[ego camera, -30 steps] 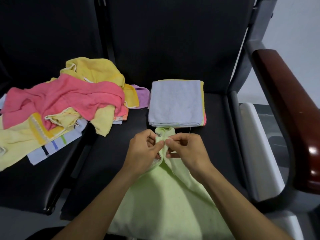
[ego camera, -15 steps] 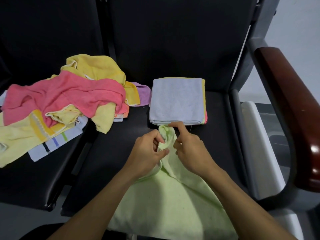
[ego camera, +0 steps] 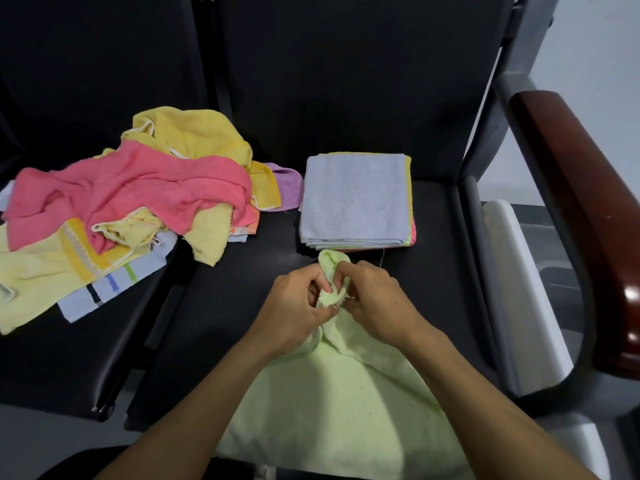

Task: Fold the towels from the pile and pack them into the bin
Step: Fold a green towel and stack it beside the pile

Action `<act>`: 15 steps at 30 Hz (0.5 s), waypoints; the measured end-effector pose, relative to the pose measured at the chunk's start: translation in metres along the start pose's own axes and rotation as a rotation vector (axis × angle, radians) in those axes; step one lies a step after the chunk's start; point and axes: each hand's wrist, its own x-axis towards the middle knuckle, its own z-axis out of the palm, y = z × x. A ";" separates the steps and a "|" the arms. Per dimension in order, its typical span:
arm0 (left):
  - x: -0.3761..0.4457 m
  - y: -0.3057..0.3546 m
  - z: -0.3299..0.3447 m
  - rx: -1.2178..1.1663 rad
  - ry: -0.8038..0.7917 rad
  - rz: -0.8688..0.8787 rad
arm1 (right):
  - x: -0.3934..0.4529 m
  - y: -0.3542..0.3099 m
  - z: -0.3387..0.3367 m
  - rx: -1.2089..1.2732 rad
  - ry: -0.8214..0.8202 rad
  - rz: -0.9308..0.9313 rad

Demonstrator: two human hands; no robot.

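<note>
A light green towel lies over the front of the black seat and hangs toward me. Its far end is bunched into a point between my hands. My left hand and my right hand both pinch that bunched end, fingertips close together. Just beyond them sits a neat stack of folded towels with a pale blue one on top. A loose pile of towels, pink, yellow and striped, sprawls to the left. No bin shows in this view.
The black seat carries everything; a second seat lies under the pile on the left. A dark red armrest on a grey frame stands at the right. A white panel sits below the armrest.
My hands have gathered the green towel's end tighter; the right hand pulled back from the stack's edge, and a frayed corner now shows between the fingers.
</note>
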 end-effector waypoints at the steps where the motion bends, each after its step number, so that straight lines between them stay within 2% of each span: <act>1: 0.000 0.000 0.000 0.000 -0.002 0.004 | 0.001 0.000 0.000 -0.003 -0.020 -0.015; 3: 0.000 0.000 0.000 0.014 -0.013 0.011 | 0.001 0.003 0.002 -0.072 -0.051 -0.010; 7: -0.001 -0.002 -0.004 0.080 -0.034 0.003 | -0.004 0.017 -0.003 -0.306 -0.035 0.132; 10: 0.001 -0.010 -0.012 0.140 0.005 -0.040 | -0.007 0.026 -0.010 -0.341 0.013 0.207; 15: 0.004 -0.018 -0.018 0.206 0.065 -0.065 | -0.009 0.026 -0.010 -0.383 0.104 0.180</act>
